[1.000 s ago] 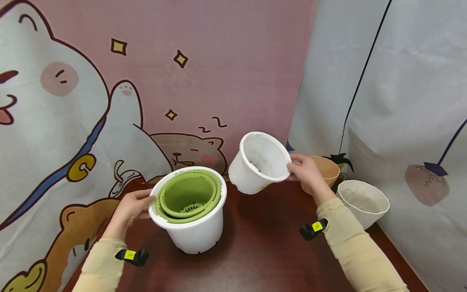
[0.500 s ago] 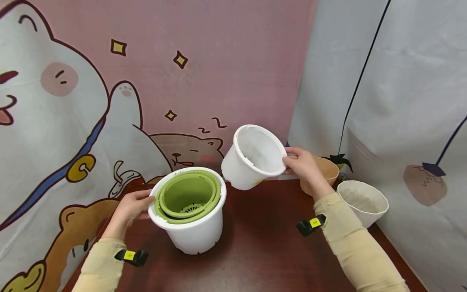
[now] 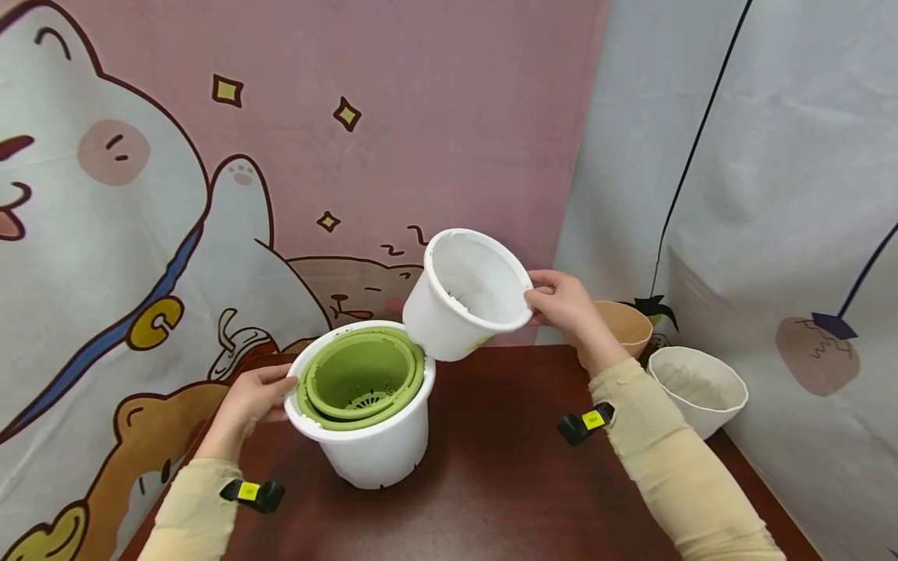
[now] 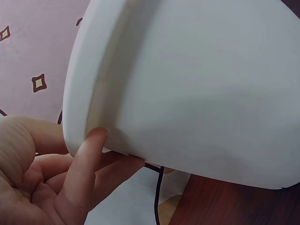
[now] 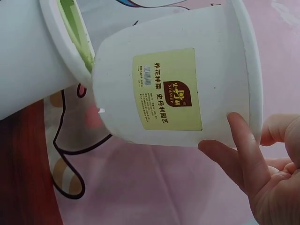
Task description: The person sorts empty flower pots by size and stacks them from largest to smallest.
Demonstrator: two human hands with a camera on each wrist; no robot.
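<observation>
My left hand (image 3: 258,396) grips the left rim of a large white flowerpot (image 3: 379,460), thumb on top and fingers below in the head view. Two green flowerpots (image 3: 365,366) sit nested inside it. A smaller white flowerpot (image 3: 438,315) hangs tilted in the air, its mouth facing up and toward me. My right hand (image 3: 564,308) pinches the right side of its rim. Its lower left edge overlaps the big pot's right rim in the head view. The right wrist view shows a yellow-green label (image 5: 168,91) on its side.
At the back right stand an orange pot (image 3: 624,327) and a cream pot (image 3: 701,389), beside the grey curtain wall. The dark red table (image 3: 505,467) meets a pink printed cloth (image 3: 449,117) at its back.
My right hand has carried the smaller white flowerpot left and slightly up, to the edge of the nested pots. My left hand and the large pot have stayed in place.
</observation>
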